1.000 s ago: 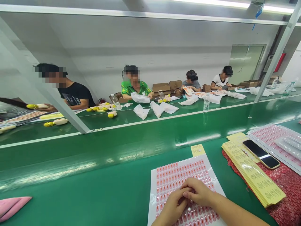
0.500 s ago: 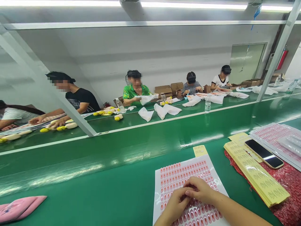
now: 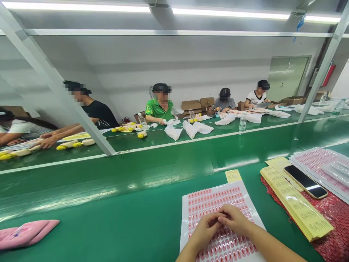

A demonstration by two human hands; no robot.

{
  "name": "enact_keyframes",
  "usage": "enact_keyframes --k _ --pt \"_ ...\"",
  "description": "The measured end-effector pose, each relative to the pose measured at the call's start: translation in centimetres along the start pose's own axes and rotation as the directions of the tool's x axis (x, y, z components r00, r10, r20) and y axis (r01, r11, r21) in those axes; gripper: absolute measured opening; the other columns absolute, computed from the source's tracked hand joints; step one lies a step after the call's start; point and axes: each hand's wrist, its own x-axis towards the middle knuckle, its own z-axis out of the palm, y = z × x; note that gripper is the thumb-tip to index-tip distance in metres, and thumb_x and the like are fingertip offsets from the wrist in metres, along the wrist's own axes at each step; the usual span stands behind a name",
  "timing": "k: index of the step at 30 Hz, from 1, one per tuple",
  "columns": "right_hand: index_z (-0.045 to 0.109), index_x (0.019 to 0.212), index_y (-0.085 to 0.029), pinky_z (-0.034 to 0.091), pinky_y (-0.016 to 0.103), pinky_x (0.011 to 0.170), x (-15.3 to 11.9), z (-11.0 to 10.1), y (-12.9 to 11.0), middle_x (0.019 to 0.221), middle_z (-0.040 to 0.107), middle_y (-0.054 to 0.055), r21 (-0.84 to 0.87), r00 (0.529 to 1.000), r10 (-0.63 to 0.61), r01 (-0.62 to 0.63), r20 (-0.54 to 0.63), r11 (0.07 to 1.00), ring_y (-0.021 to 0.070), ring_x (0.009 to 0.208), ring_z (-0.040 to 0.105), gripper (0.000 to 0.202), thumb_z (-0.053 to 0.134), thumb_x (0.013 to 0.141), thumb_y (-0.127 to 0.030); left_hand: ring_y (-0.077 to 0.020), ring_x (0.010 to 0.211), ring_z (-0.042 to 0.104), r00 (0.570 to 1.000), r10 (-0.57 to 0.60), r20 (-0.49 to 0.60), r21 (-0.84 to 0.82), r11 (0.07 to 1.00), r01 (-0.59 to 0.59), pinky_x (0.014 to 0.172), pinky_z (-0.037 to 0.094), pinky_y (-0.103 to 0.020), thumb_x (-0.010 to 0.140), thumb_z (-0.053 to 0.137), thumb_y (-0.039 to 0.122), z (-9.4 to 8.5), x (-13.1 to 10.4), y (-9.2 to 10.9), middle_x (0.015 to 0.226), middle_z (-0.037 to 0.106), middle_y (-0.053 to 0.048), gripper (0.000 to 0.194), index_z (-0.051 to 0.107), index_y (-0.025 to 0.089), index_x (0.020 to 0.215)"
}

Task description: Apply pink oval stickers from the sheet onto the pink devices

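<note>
A white sheet (image 3: 185,218) with rows of pink oval pieces, each with a darker red centre, lies on the green table. My left hand (image 3: 205,229) and my right hand (image 3: 233,218) rest over its middle, fingertips meeting. Both hands have curled fingers, and whatever may be between them is hidden. Under the sheet's far edge a small yellow label sheet (image 3: 233,176) sticks out.
Right of the sheet, a stack of yellow label strips (image 3: 297,203) and a phone (image 3: 305,181) lie on red bubble wrap (image 3: 334,218). More pink-piece sheets (image 3: 313,160) sit beyond. A pink cloth item (image 3: 29,233) is far left. Several people work across a green divider (image 3: 163,160).
The view has shifted slightly. Both my hands stay together over the sheet. Across the divider, the person in black has stretched their arms further left, and the person in green has lowered the white material.
</note>
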Motion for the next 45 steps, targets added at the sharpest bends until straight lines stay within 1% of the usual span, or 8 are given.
enact_keyframes --k 3,7,11,15,22,29,36,45 --pt "0.061 0.083 -0.015 0.040 0.027 0.064 0.2 -0.1 0.0 0.078 0.062 0.005 0.013 1.000 -0.008 0.008 -0.017 1.000 0.0162 0.072 0.054 0.028 0.046 0.077 -0.038 -0.0205 0.081 0.059 1.000 -0.006 0.005 -0.046 0.999 0.007 0.074 0.046 -0.031 0.071 0.057 0.048 -0.1 0.3 -0.4 0.089 0.067 -0.007 0.041 0.065 0.015 0.094" --pt "0.061 0.087 -0.017 0.041 0.028 0.068 0.5 -0.1 -0.1 0.083 0.064 0.005 0.024 1.000 -0.004 0.005 -0.026 1.000 0.0164 0.076 0.055 0.025 0.047 0.077 -0.034 -0.0229 0.090 0.058 0.999 0.033 0.009 -0.101 0.994 -0.031 0.081 0.044 -0.034 0.066 0.064 0.044 -0.3 0.3 -1.0 0.094 0.066 -0.008 0.041 0.062 0.015 0.095" --pt "0.061 0.087 -0.017 0.041 0.028 0.069 0.7 0.1 -0.4 0.084 0.064 0.005 0.010 1.000 0.008 -0.008 -0.026 1.000 0.0161 0.076 0.055 0.023 0.046 0.078 -0.032 -0.0238 0.092 0.057 0.999 0.038 0.003 -0.106 0.994 -0.038 0.083 0.043 -0.035 0.068 0.063 0.043 -0.3 0.1 -1.2 0.098 0.064 -0.009 0.040 0.060 0.015 0.096" --pt "0.059 0.091 -0.017 0.041 0.028 0.071 0.7 0.2 -0.8 0.087 0.063 0.005 0.057 1.000 0.000 0.002 -0.031 0.998 0.0165 0.078 0.055 0.022 0.047 0.076 -0.028 -0.0239 0.098 0.055 0.998 0.057 0.002 -0.080 0.995 -0.057 0.087 0.041 -0.035 0.070 0.062 0.038 -0.3 -0.1 -1.1 0.103 0.063 -0.009 0.035 0.058 0.017 0.098" --pt "0.057 0.097 -0.017 0.041 0.030 0.073 0.7 0.2 -0.6 0.090 0.063 0.005 0.071 1.000 0.012 -0.013 0.003 0.997 0.0180 0.081 0.055 0.026 0.047 0.075 -0.027 -0.0228 0.096 0.056 0.999 0.026 -0.023 0.004 1.000 -0.026 0.087 0.041 -0.034 0.072 0.059 0.028 -0.2 -0.3 -1.0 0.098 0.064 -0.007 0.029 0.058 0.016 0.099" --pt "0.055 0.102 -0.018 0.042 0.030 0.074 0.8 0.2 -0.3 0.090 0.063 0.005 0.063 1.000 0.016 -0.017 0.011 0.998 0.0173 0.081 0.056 0.030 0.048 0.075 -0.027 -0.0221 0.094 0.056 0.998 0.023 -0.058 0.003 1.000 -0.023 0.086 0.041 -0.033 0.069 0.058 0.018 0.0 -0.4 -0.3 0.099 0.064 -0.006 0.027 0.059 0.017 0.096" --pt "0.054 0.103 -0.018 0.042 0.030 0.074 0.7 0.1 -0.4 0.089 0.063 0.005 0.056 1.000 0.009 -0.010 0.019 0.998 0.0170 0.080 0.055 0.030 0.049 0.074 -0.025 -0.0217 0.089 0.057 0.997 -0.011 -0.080 0.097 0.995 0.018 0.081 0.043 -0.032 0.069 0.056 0.018 0.0 -0.5 -0.2 0.094 0.064 -0.006 0.027 0.060 0.016 0.095" --pt "0.054 0.101 -0.018 0.041 0.032 0.078 0.7 0.1 -0.2 0.095 0.062 0.006 0.050 1.000 0.005 -0.005 0.008 0.999 0.0183 0.086 0.055 0.028 0.048 0.075 -0.026 -0.0198 0.090 0.057 0.998 0.014 -0.066 0.101 0.995 -0.007 0.082 0.043 -0.030 0.071 0.053 0.017 0.2 -0.6 0.8 0.096 0.064 -0.004 0.027 0.059 0.017 0.098"
